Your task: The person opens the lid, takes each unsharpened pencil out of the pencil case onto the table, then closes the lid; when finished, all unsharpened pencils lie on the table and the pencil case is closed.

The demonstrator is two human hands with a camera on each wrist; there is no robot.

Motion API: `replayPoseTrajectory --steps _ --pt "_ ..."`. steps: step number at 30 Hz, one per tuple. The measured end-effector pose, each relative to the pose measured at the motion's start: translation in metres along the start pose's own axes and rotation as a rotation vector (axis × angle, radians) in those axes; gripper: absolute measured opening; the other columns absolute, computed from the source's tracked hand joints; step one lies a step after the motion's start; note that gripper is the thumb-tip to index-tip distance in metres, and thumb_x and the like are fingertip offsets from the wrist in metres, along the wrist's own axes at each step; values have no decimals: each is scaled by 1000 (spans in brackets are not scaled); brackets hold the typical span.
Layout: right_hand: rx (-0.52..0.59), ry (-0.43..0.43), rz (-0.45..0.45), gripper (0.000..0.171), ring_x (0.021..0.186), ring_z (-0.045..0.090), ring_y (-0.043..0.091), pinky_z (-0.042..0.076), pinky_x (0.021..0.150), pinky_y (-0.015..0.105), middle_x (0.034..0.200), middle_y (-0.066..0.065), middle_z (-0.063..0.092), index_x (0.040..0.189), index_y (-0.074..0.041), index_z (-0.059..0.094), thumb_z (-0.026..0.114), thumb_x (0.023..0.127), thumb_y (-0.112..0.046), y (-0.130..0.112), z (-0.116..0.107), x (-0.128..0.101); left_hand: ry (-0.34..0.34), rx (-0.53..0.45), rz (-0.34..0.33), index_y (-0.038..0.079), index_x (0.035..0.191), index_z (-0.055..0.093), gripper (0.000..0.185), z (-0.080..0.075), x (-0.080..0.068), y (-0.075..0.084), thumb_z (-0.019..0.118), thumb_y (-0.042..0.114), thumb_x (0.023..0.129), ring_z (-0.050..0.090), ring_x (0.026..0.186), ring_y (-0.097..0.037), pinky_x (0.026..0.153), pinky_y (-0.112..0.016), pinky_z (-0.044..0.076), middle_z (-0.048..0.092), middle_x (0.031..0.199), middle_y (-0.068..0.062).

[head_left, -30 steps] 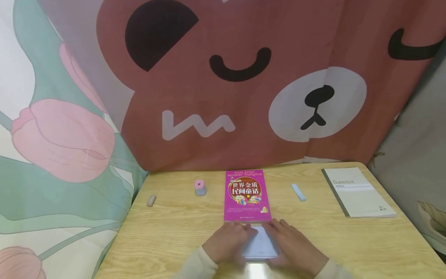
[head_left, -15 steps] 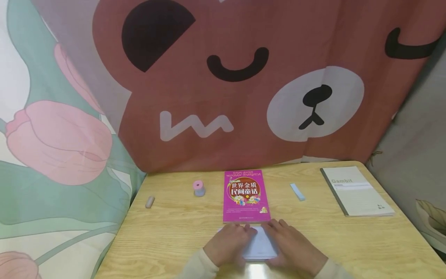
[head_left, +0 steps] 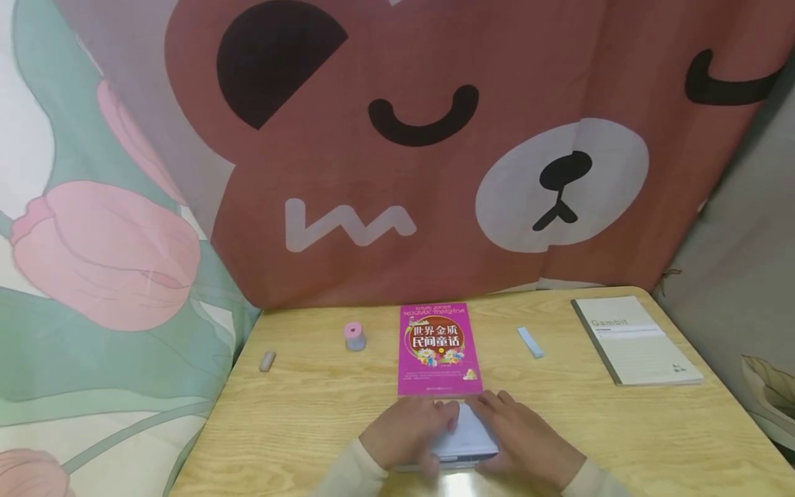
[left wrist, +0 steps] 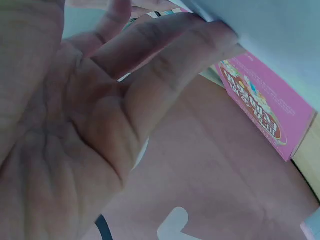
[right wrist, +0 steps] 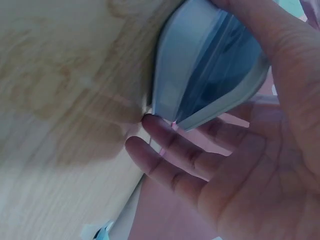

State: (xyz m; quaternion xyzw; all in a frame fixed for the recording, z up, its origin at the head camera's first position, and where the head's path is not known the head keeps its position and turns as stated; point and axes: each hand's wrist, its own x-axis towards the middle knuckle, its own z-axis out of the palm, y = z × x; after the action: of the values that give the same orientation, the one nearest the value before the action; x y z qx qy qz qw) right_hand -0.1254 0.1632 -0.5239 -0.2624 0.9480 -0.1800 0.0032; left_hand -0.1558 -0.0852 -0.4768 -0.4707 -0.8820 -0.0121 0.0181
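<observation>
A pale blue-grey book [head_left: 467,433] lies at the front of the wooden table [head_left: 298,421], just below a magenta book [head_left: 438,348] with Chinese lettering. My left hand [head_left: 405,431] covers its left side; in the left wrist view the fingers [left wrist: 165,65] stretch out and touch the book's pale edge [left wrist: 280,25]. My right hand [head_left: 528,442] holds the right side. In the right wrist view the thumb lies over the bowed cover [right wrist: 200,65] and the fingers [right wrist: 170,160] reach under it, so the book stands a little off the table [right wrist: 60,100].
A small pink-topped cylinder [head_left: 355,337] and a grey stub [head_left: 267,360] sit at the left. A light blue strip [head_left: 531,342] and a grey notebook marked Gambit [head_left: 635,339] lie at the right. A bear-print cloth [head_left: 435,138] hangs behind the table.
The near edge of the pale book has come up slightly between both hands. The hands stay in about the same place.
</observation>
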Motion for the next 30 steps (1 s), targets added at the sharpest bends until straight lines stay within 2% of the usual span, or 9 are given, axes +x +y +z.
replayPoseTrajectory --steps 6,11,14,16,19,22,24,27,30 --pt "26 -38 16 107 123 61 27 60 97 56 154 10 59 165 -12 50 98 77 -51 1 -3 1 -69 -91 -47 25 114 72 55 -11 -1 -6 100 37 68 52 74 0 72 -13 45 71 90 14" --pt "120 -88 59 111 133 60 30 55 106 65 162 7 55 169 -24 46 89 78 -71 2 -10 2 -52 -158 -45 24 118 78 45 -19 -2 -16 97 32 78 58 85 0 82 -14 51 75 103 14" --pt "135 -71 59 99 137 60 33 52 109 67 161 6 57 165 -28 53 80 83 -78 1 -19 5 -5 -194 -25 23 117 80 38 -23 -4 -22 96 27 83 61 89 0 85 -14 52 77 107 14" --pt "119 -48 48 84 139 61 34 53 110 66 157 6 61 159 -28 60 73 91 -76 -1 -26 7 28 -213 -23 23 117 81 33 -25 -6 -26 93 24 86 62 88 0 84 -15 53 78 107 14" --pt "78 16 -13 58 128 69 25 56 107 59 141 -2 73 146 -26 72 63 104 -66 -1 -36 12 73 -221 -53 22 119 81 26 -27 -10 -31 88 25 94 66 90 1 85 -17 56 79 108 13" --pt "53 71 -47 44 116 74 19 60 103 54 126 -8 79 138 -26 77 56 112 -54 1 -42 17 155 -197 -82 21 119 77 20 -26 -16 -35 83 24 99 73 91 -2 84 -22 59 81 107 11" --pt "58 94 -52 39 115 76 21 60 102 53 123 -7 80 136 -24 78 55 114 -48 3 -43 21 218 -180 -93 19 117 71 18 -24 -21 -37 80 21 101 74 89 -5 80 -24 60 79 100 9" --pt "100 101 1 42 124 75 29 59 106 56 132 0 79 137 -20 77 56 114 -47 5 -42 26 296 -169 -101 20 110 63 18 -21 -30 -41 77 12 102 69 85 -7 73 -22 57 70 92 9" --pt "133 121 44 43 130 73 32 56 110 58 137 4 78 140 -17 75 57 114 -46 7 -39 32 334 -181 -93 20 110 65 25 -20 -41 -47 79 3 99 66 95 -12 78 -26 58 69 101 6"
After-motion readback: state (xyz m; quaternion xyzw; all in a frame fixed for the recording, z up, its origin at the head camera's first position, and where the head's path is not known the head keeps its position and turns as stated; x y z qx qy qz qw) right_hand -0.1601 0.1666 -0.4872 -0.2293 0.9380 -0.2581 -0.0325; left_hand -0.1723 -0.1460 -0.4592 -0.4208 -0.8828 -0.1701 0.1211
